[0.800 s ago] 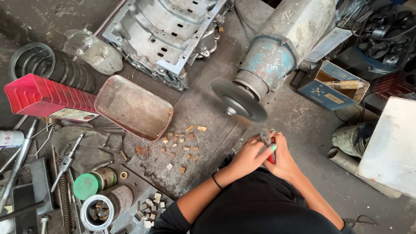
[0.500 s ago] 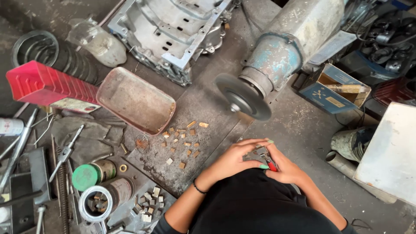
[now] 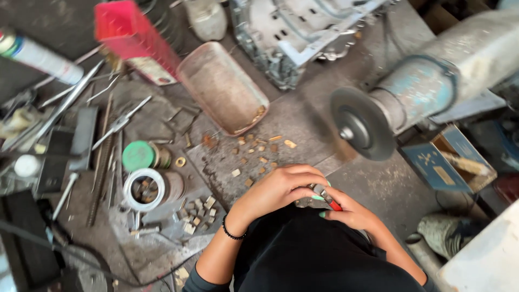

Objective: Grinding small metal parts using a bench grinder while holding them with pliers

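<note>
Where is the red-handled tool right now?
In the head view, lower centre-right: the red-handled tool sits between the left hand and right hand, just below the grinder disc.

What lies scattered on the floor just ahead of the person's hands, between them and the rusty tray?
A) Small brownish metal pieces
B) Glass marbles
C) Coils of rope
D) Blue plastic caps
A: small brownish metal pieces lie loose on the floor between the rusty tray and the left hand.

I see 2 bare hands drawn together close against my lap. Left hand arches palm-down, fingers curled over the grip point, dark band on its wrist. Right hand cups beneath, fingertips pinched inward, touching the left.
</note>
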